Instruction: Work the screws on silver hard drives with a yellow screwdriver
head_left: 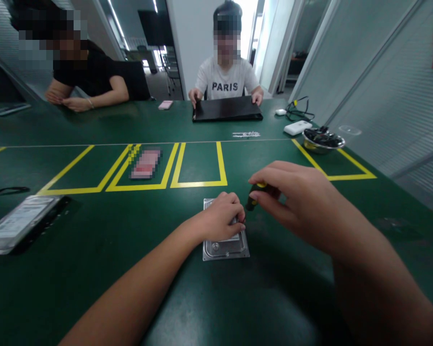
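A silver hard drive [226, 251] lies flat on the green table in front of me. My left hand [223, 216] rests across its upper part with fingers curled over the right side, covering much of its label. To the right, my right hand [292, 197] is closed around a dark screwdriver [252, 199] with yellow marks, gripped by its handle and held above the table beside the drive. The screwdriver's tip cannot be made out. Another hard drive [21, 218] sits at the left, looking raised at an angle.
Yellow tape [198, 184] marks several boxes, one holding a pink item [146, 163]. A metal bowl [323, 142] of dark objects stands at right, near a white device [298, 127] and a black cable [301, 111]. Across the table, one person holds a black case [227, 109]; another leans at left.
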Demonstrator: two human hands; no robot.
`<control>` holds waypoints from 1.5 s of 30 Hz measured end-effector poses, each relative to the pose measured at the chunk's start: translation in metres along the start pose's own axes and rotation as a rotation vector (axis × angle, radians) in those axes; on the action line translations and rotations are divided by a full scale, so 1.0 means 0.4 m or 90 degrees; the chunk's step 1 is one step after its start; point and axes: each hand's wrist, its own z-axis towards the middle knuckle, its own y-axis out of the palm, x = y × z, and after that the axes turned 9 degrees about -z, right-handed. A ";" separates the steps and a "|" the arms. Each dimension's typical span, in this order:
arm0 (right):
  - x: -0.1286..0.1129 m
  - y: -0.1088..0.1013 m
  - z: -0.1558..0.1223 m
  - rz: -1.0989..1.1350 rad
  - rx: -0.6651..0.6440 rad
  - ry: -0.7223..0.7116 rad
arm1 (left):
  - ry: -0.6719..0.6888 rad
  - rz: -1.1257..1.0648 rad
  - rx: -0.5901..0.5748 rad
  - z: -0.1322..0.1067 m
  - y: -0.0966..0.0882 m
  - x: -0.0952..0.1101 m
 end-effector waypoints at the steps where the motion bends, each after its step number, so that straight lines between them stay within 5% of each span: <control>1: -0.001 0.000 0.000 -0.003 0.001 0.005 | -0.001 0.001 -0.001 0.000 0.000 0.000; 18: -0.010 -0.001 -0.006 0.002 -0.070 0.022 | -0.003 -0.002 -0.002 0.001 0.000 0.004; 26: -0.011 -0.063 -0.073 -0.059 0.023 0.055 | -0.021 0.012 -0.030 -0.001 -0.010 0.016; 30: 0.013 -0.006 -0.123 -0.117 0.048 0.103 | -0.034 0.032 -0.039 0.001 -0.011 0.021; 38: 0.098 0.195 -0.206 -0.248 0.011 0.150 | -0.086 0.033 -0.091 0.008 -0.021 0.056; 45: 0.151 0.262 -0.224 -0.105 -0.025 0.185 | -0.097 0.088 -0.047 0.002 -0.012 0.061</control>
